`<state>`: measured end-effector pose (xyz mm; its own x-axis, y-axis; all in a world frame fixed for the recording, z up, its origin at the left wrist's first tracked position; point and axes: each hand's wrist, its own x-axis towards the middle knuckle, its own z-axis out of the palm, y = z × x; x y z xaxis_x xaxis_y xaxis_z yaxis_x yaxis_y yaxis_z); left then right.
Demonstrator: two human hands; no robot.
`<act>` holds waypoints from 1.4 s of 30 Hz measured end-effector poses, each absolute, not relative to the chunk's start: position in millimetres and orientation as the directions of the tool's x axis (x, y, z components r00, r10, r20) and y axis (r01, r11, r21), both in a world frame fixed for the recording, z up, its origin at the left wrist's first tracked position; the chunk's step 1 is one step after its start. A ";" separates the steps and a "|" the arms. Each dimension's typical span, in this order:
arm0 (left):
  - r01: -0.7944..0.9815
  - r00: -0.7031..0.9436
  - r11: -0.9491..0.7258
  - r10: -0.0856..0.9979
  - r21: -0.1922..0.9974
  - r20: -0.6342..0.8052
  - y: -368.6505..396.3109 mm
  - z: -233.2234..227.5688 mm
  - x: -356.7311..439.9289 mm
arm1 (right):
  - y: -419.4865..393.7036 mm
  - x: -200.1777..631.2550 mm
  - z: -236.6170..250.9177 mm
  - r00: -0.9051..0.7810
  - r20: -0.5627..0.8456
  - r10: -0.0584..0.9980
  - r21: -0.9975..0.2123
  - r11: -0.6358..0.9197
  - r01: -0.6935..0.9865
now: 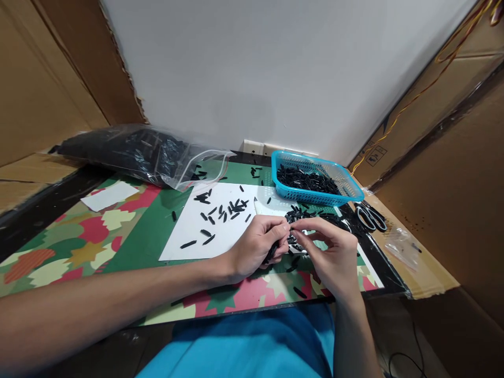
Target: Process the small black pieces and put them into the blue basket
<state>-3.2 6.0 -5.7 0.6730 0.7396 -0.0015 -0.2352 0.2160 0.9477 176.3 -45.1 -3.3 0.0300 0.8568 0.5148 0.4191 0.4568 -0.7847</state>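
Note:
My left hand (263,242) is closed, with small, long black pieces (271,253) showing below its curled fingers. Its thumb and forefinger meet the fingertips of my right hand (333,249), which pinch a tiny dark piece that I cannot make out clearly. Both hands are over the right part of a white sheet (177,247). Several loose black pieces (232,210) lie scattered on that sheet, left of my hands. A denser heap of black pieces (303,214) sits just behind my fingers, partly hidden by them.
Behind the heap stands a blue perforated basket (315,198) holding many black pieces. Black-handled scissors (368,216) lie to the right by a crumpled clear bag (401,247). A large zip bag (137,152) of dark contents rests back left. Cardboard walls (441,157) flank the table.

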 end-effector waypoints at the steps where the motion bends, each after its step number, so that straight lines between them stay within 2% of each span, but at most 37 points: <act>1: -0.234 0.674 0.216 0.738 0.948 -0.002 5.8 -6.1 -3.5 | -45.1 175.7 -3.9 0.033 0.523 0.852 -0.782 0.464 0.416; 6: -0.258 0.678 0.229 0.735 0.939 0.006 6.1 -7.5 -4.2 | -44.6 174.3 -9.3 0.124 0.554 0.824 -0.795 0.478 0.373; 15: -0.282 0.687 0.251 0.726 0.926 0.013 4.7 -6.1 -3.4 | -44.4 175.0 -11.9 0.112 0.520 0.847 -0.826 0.465 0.320; 26: -0.247 0.677 0.144 0.733 0.958 0.065 2.9 -6.3 -4.8 | -44.5 178.1 -10.8 0.076 0.544 0.835 -0.803 0.492 0.337; 42: -0.265 0.671 0.147 0.738 0.953 0.073 3.6 -7.3 -3.6 | -43.3 170.9 -12.8 0.146 0.547 0.825 -0.817 0.486 0.311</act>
